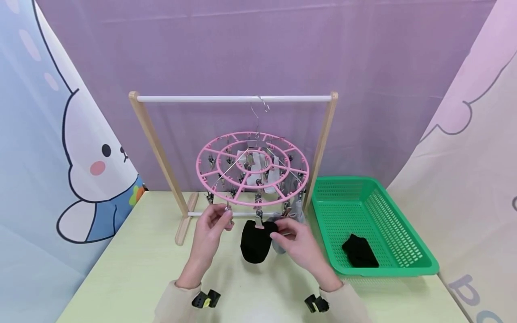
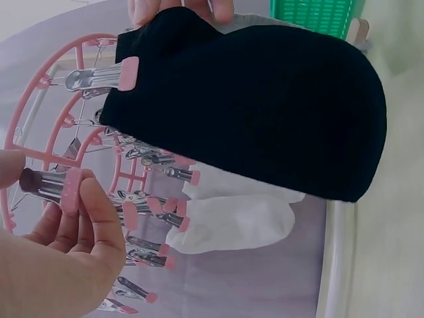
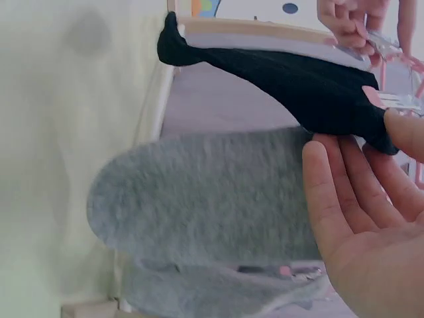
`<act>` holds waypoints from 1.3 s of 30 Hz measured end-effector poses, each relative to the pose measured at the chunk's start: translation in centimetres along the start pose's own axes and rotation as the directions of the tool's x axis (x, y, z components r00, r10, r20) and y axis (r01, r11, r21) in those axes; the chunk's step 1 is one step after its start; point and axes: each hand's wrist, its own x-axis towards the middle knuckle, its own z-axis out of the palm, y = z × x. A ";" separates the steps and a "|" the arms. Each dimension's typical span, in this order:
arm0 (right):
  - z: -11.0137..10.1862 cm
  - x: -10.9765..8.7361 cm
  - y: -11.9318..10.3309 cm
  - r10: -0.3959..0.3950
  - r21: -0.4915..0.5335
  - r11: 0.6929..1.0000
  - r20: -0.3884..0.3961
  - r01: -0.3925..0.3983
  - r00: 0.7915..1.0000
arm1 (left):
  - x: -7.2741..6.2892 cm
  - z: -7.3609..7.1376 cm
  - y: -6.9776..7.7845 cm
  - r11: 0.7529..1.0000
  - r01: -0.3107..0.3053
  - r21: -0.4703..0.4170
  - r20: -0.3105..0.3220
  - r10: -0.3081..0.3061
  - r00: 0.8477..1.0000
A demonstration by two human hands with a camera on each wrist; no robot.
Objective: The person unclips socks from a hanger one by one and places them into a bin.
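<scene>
A black sock (image 1: 256, 244) hangs at the front of a round pink clip hanger (image 1: 198, 162), gripped at its opening by one pink-tipped metal clip (image 2: 103, 78). My left hand (image 1: 212, 229) pinches another metal clip (image 2: 53, 185), left of the sock. In the right wrist view, my right hand (image 3: 371, 192) holds the sock's top corner between thumb and fingers, right of the attached clip. Grey socks (image 3: 212, 192) hang close beside that hand. White socks (image 2: 232, 222) hang farther in under the hanger.
A wooden rack (image 1: 155, 143) with a white top bar (image 1: 194, 98) carries the hanger by its hook. On the right stands a green basket (image 1: 387, 272) with another black garment (image 1: 359, 252) in it. Several unused clips dangle around the hanger.
</scene>
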 end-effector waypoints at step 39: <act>0.9 -0.4 -1.3 -0.059 0.062 0.996 0.030 0.057 0.998 | -1.0 3.3 1.0 0.908 -0.207 0.364 0.171 0.153 0.973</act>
